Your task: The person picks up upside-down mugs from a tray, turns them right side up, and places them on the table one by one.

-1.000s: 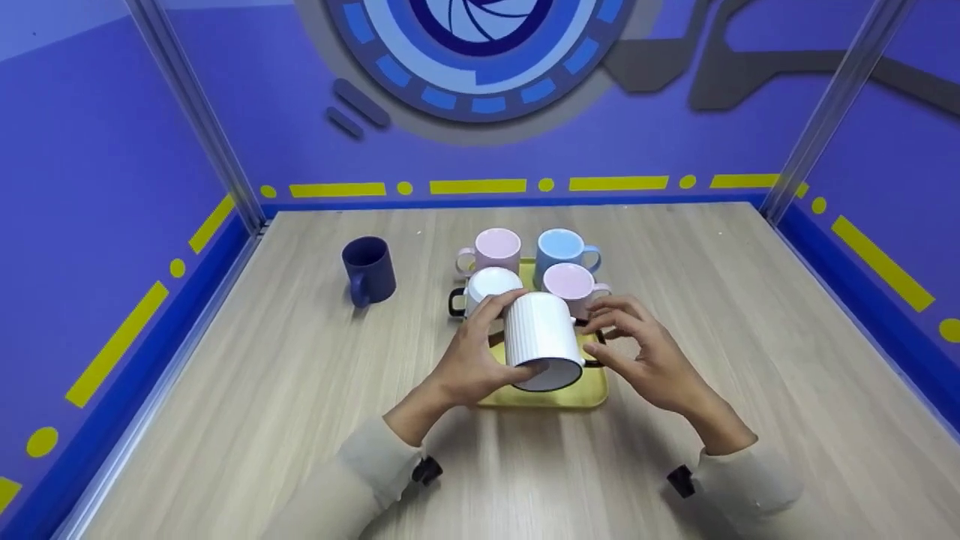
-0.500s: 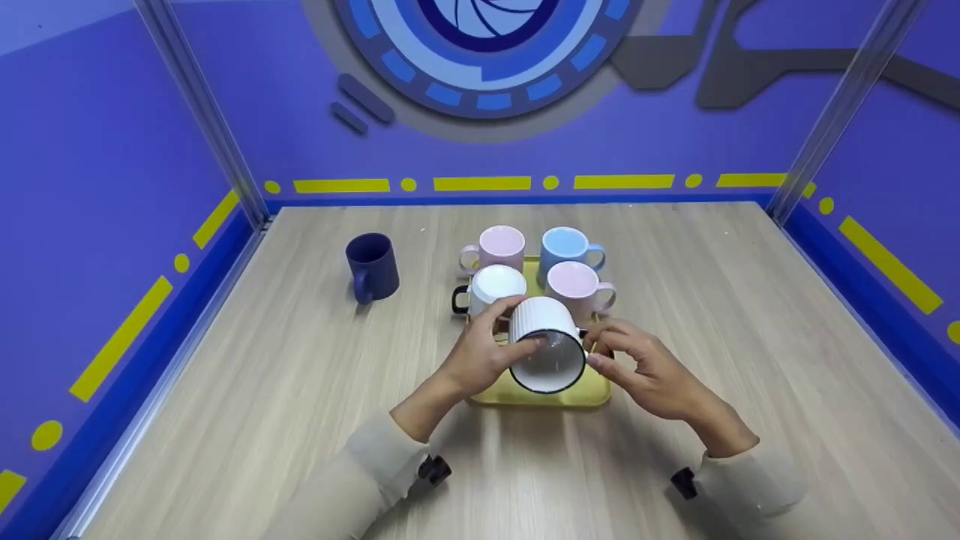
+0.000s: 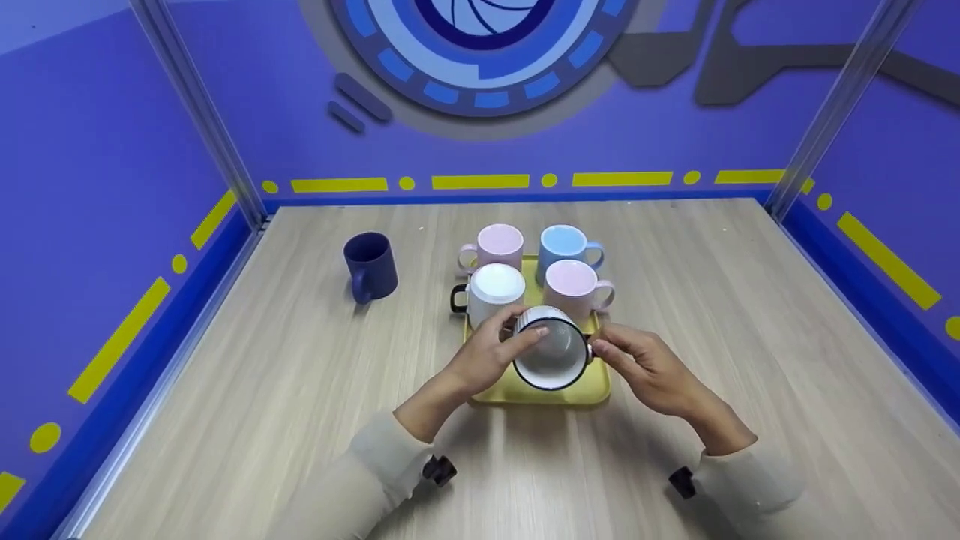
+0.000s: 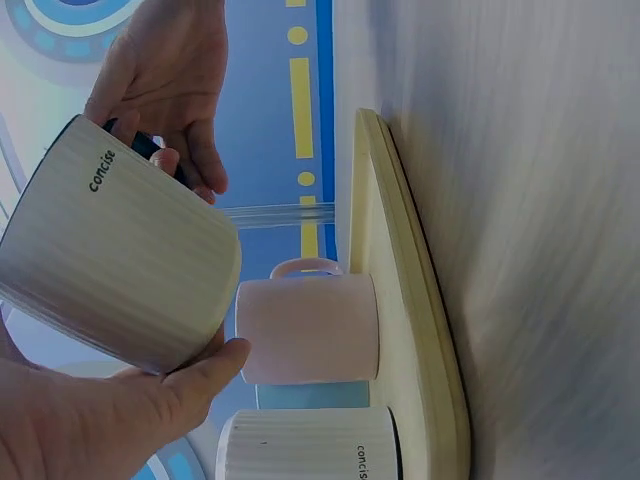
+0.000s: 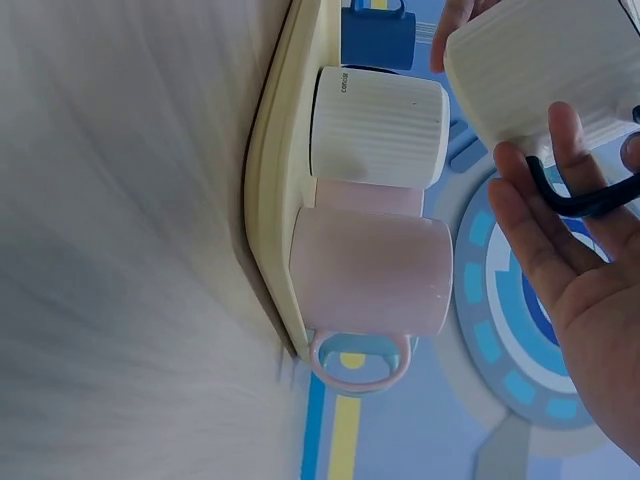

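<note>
A ribbed white mug [image 3: 551, 360] with a dark rim and black handle is held over the front of the yellow tray [image 3: 499, 391], its mouth tilted toward me. My left hand [image 3: 480, 360] grips its side, thumb at the inside of the rim. On the other side, my right hand [image 3: 649, 367] has its fingers around the black handle [image 5: 580, 200]. The word "concise" shows on the held mug in the left wrist view. Behind it on the tray, a similar white mug [image 3: 495, 289] stands upside down, beside a pink mug [image 3: 574, 289].
At the tray's back are another pink mug [image 3: 499, 244] and a light blue mug [image 3: 564, 247]. A dark blue mug [image 3: 379, 274] stands on the wooden table [image 3: 300, 420] to the left. Blue panels [image 3: 465, 161] enclose the table's back and sides.
The held white mug has tipped so its mouth turns up toward me, showing more of its inside. My right hand's fingers have closed in on the handle.
</note>
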The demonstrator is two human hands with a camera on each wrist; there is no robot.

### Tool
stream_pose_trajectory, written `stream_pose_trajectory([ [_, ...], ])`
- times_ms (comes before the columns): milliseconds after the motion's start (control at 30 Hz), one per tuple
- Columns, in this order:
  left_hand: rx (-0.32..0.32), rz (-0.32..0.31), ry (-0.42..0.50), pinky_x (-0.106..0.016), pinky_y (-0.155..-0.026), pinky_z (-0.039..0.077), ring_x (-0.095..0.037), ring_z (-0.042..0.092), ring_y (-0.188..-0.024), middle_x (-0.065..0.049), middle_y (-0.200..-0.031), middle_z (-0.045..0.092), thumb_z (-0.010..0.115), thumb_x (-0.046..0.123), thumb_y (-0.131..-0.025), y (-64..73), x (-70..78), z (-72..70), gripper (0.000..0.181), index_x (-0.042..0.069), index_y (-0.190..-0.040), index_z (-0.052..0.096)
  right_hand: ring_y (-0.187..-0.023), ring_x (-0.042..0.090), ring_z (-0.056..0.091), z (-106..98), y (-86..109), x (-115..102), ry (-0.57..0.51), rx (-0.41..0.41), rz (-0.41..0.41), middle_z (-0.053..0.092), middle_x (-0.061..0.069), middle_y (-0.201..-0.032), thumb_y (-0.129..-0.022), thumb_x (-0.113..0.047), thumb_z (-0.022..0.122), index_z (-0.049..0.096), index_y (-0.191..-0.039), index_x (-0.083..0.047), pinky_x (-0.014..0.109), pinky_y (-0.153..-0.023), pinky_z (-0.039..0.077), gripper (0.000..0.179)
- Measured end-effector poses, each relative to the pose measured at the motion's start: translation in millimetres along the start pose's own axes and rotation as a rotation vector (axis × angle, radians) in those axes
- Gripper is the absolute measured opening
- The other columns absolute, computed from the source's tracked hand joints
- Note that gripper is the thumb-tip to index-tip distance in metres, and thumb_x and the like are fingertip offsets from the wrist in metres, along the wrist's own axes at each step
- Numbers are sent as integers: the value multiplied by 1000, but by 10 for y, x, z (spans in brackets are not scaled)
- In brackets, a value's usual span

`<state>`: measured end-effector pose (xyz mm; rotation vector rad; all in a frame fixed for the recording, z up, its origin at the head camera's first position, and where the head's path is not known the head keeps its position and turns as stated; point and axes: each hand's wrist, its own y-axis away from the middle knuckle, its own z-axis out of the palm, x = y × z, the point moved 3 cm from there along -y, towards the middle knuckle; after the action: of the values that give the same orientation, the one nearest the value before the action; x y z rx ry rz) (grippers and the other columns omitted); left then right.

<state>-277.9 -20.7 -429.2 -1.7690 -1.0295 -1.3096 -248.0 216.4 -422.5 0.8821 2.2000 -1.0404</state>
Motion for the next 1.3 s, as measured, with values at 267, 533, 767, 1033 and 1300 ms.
stream_pose_trajectory([
  [267, -59, -72, 78, -50, -111, 48, -27, 51, -129, -16, -142, 49, 53, 44, -104, 4, -34, 51, 63, 8, -155, 43, -81, 8, 58, 11, -8, 42, -16, 42, 115, 63, -6, -87, -106, -7, 54, 67, -94, -14, 22, -74, 50, 19],
  [533, -149, -43, 176, -52, -108, 51, -31, 47, -140, -7, -166, 31, 44, 39, -111, 19, -18, 68, 54, 23, -161, 35, -88, 9, 66, 27, -47, 63, -102, 8, 217, 68, 3, -93, -109, -14, 51, 66, -101, -5, 22, -82, 58, 20],
  [767, -207, -17, 139, -44, -109, 49, -25, 53, -132, -6, -152, 47, 74, 68, -84, 61, -45, 40, 96, 29, -161, 32, -84, 10, 68, 5, -83, 92, -184, 20, 256, 66, 7, -91, -111, -16, 46, 62, -101, 3, 29, -80, 62, 27],
  [1033, -135, -35, 7, -52, -124, 29, -19, 49, -139, 5, -147, 54, 96, 33, -73, 101, -58, 83, 106, 32, -158, 33, -78, 20, 71, 8, -90, 120, -235, 7, 323, 67, 21, -86, -113, -24, 44, 61, -99, 2, 35, -73, 63, 33],
  [1300, -76, -15, 15, -50, -124, 27, -17, 52, -135, 6, -141, 59, 96, 26, -73, 76, -56, 108, 98, 31, -154, 40, -75, 20, 71, 32, -93, 143, -283, 1, 342, 67, 22, -83, -114, -26, 38, 61, -103, 3, 35, -69, 63, 38],
])
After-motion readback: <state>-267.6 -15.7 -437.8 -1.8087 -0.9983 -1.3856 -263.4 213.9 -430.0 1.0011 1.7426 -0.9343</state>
